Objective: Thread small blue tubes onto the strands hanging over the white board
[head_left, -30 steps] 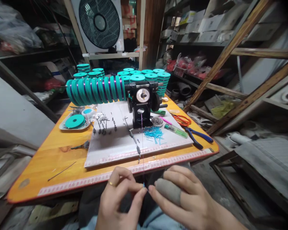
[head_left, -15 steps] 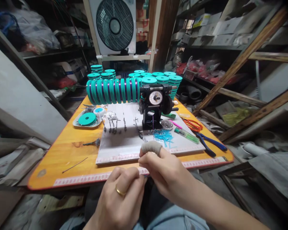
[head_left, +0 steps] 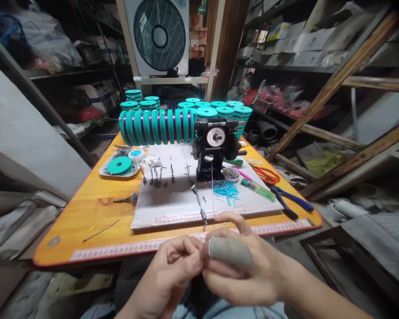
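My left hand [head_left: 171, 277] is closed in a pinch below the table's front edge, its fingertips meeting my right hand's; what lies between them is hidden. My right hand [head_left: 246, 270] is closed too, a grey sleeve around one finger and the index finger bent above. A thin purple line [head_left: 212, 195] drops from the black winding machine [head_left: 210, 170] to my right fingers. Just beyond them, a string of small dark tackle pieces [head_left: 199, 204] stretches across the white board [head_left: 173, 208]. Teal foam spools [head_left: 156, 127] wound with purple line sit in a row on the machine's shaft.
Blue cut tubes [head_left: 226, 190], a dish of metal beads [head_left: 231, 173], a green-capped tube [head_left: 258, 189], blue-handled pliers [head_left: 291, 201] and orange-handled scissors [head_left: 266, 174] lie at right. At left stands a tray [head_left: 108, 173] with a teal spool. Stacked spools [head_left: 206, 112] and a fan [head_left: 159, 35] are behind.
My right hand has turned and come down toward me, its sleeved finger now beside my left fingertips. My left hand has rolled over. The tackle string and purple line now show more fully.
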{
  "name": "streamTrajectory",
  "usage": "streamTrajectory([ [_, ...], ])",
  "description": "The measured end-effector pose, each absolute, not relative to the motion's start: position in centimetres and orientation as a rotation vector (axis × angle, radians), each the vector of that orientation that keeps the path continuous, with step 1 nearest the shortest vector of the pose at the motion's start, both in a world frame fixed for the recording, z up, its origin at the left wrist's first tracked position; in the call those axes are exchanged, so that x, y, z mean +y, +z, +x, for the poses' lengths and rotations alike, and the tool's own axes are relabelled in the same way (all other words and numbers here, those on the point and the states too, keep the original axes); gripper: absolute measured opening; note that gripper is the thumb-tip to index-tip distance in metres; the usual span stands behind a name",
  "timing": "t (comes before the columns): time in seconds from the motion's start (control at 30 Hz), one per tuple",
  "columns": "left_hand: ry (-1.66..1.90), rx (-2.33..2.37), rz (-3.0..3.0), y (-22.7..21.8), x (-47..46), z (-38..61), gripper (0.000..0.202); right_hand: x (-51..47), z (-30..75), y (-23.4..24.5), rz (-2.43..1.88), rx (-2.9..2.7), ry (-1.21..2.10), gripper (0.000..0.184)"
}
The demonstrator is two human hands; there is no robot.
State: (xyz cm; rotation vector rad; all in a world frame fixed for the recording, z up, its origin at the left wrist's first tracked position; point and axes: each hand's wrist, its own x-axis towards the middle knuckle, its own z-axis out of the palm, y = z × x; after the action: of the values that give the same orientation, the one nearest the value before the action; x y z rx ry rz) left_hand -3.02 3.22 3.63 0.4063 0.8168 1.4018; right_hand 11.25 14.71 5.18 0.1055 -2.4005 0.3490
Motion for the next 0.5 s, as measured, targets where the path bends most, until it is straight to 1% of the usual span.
streamTrajectory([
  [0.03,1.401,0.805,0.393,3.6,3.3,-3.0,0.026,14.7,11.2,5.1,0.117,-2.383,0.368,0.025],
  [0.1,1.411,0.814,0.453,3.5,3.5,-3.0,0.028,14.7,11.4,5.1,0.103,-2.387,0.464,0.018],
  [0.17,1.427,0.931,0.660,3.4,3.6,-3.3,0.028,14.7,11.8,5.1,0.011,-2.398,0.617,0.013],
  [0.23,1.442,1.182,1.022,3.2,3.6,-3.5,0.023,14.7,12.1,5.2,-0.063,-2.364,0.805,0.010],
  [0.3,1.493,1.475,1.493,3.2,3.5,-3.6,0.014,14.6,12.2,5.3,-0.065,-2.280,0.967,0.006],
  [0.33,1.544,1.590,1.744,3.2,3.5,-3.5,0.014,14.6,12.0,5.4,-0.064,-2.228,1.012,0.008],
  [0.43,1.627,1.769,2.441,3.1,3.6,-3.1,0.018,14.8,10.9,5.5,-0.162,-2.116,1.011,0.015],
  [0.5,1.543,1.736,2.751,3.0,3.7,-2.9,0.015,15.0,10.3,5.4,-0.213,-2.105,0.945,0.014],
])
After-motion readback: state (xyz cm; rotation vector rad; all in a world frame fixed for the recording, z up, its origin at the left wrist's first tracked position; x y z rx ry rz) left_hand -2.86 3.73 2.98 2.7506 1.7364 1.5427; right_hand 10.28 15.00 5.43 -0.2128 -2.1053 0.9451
